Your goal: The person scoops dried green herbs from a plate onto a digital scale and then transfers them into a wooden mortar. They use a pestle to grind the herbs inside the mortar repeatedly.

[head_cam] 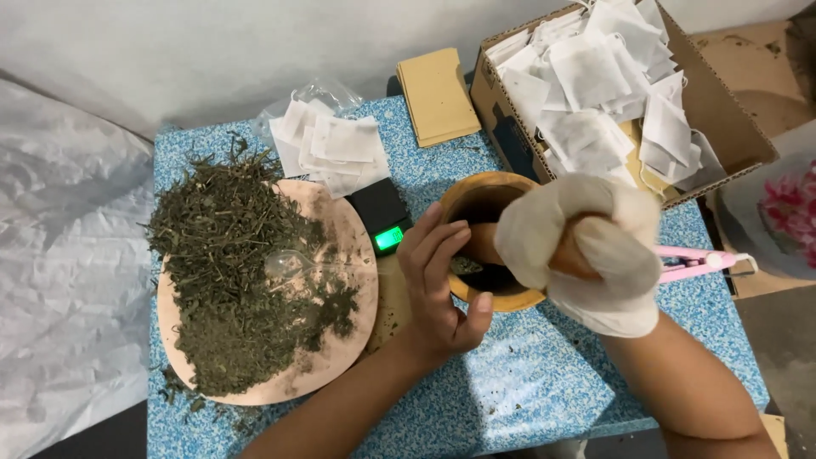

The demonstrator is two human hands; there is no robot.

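A wooden mortar (476, 197) stands on the blue speckled table (544, 374), with dark crushed herb inside. My left hand (442, 280) is bare and grips the mortar's near rim, fingers hooked over the edge. My right hand (595, 255) wears a white glove and is closed around a wooden pestle (486, 242) that points down into the mortar. To the left, a heap of dried green herbs (229, 272) lies on a round wooden board (340, 340), with a clear plastic spoon (293, 263) on top.
A small black digital scale (380, 214) with a lit green display sits beside the mortar. Loose white sachets (331, 149) lie behind it. A cardboard box (731, 119) full of white sachets stands at the back right. Pink tool (697, 262) lies right; brown envelopes (435, 95) behind.
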